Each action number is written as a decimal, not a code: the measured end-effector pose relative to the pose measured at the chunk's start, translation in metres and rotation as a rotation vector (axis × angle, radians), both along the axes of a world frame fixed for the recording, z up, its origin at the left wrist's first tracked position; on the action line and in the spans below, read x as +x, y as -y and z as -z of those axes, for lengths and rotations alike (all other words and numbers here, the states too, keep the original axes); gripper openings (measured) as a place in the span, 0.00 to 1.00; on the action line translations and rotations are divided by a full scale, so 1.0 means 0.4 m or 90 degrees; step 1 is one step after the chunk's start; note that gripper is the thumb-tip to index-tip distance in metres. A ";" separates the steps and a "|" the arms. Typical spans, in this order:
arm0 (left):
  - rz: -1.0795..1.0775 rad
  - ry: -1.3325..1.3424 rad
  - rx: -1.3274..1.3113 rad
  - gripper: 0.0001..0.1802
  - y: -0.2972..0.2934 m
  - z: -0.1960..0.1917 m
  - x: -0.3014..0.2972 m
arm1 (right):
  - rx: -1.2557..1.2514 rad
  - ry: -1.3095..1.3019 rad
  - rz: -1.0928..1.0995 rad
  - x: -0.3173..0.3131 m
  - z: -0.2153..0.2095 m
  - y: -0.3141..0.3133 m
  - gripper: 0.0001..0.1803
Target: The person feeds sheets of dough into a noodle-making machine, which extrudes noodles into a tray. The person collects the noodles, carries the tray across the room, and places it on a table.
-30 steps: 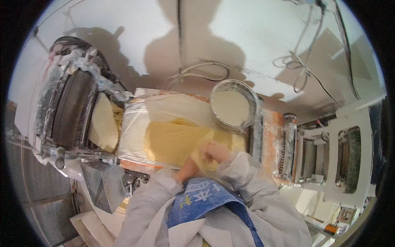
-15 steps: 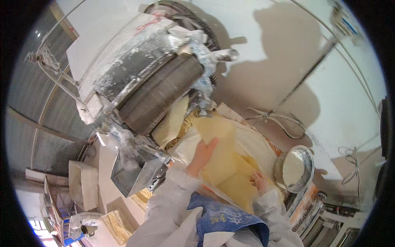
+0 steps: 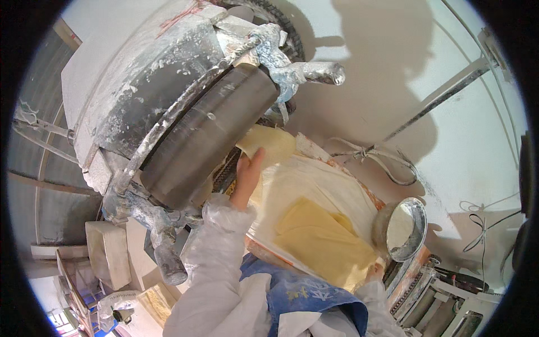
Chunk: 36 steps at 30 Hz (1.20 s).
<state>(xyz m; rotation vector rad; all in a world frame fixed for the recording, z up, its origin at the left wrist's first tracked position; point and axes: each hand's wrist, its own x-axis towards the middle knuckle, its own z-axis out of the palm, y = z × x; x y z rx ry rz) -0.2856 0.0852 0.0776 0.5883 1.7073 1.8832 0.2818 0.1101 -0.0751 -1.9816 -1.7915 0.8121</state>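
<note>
My left hand point(image 3: 246, 178) is closed on the end of a pale yellow dough sheet point(image 3: 273, 143), its thumb on top, just beside the dark metal roller point(image 3: 216, 135) of a flour-dusted machine. Another stretch of dough sheet point(image 3: 323, 244) lies folded over itself on a white cloth point(image 3: 303, 174). At the near right edge of that folded sheet is my right hand point(image 3: 375, 272), closed on its border; most of its fingers are hidden. White sleeves cover both of my forearms.
A round metal bowl point(image 3: 400, 230) holding white powder stands to the right of the cloth. The machine's handle point(image 3: 320, 73) juts toward the wall. At the lower left are a pale bin point(image 3: 108, 254) and a box of yellowish strands point(image 3: 155, 302). Tied cord point(image 3: 373, 153) hangs by the wall.
My left hand has moved up and left to the roller, now holding the sheet's end. My right hand has shifted down and right. The machine appears larger and the metal chute is mostly covered.
</note>
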 end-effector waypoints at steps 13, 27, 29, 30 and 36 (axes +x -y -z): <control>-0.134 0.226 -0.019 0.21 0.032 0.109 0.071 | 0.008 -0.135 0.205 0.140 0.145 0.148 0.08; 0.082 -0.014 -0.290 0.12 0.242 0.244 0.535 | -0.196 0.120 -0.012 0.110 0.031 0.071 0.18; 0.113 -0.004 -0.221 0.10 0.224 0.213 0.566 | -0.247 0.144 0.027 0.053 -0.028 0.072 0.16; 0.122 -0.034 -0.219 0.09 0.216 0.197 0.583 | -0.255 0.187 -0.061 0.047 -0.065 0.065 0.16; 0.362 -0.125 -0.307 0.13 0.228 0.131 0.698 | -0.273 0.318 -0.511 0.000 -0.254 0.069 0.16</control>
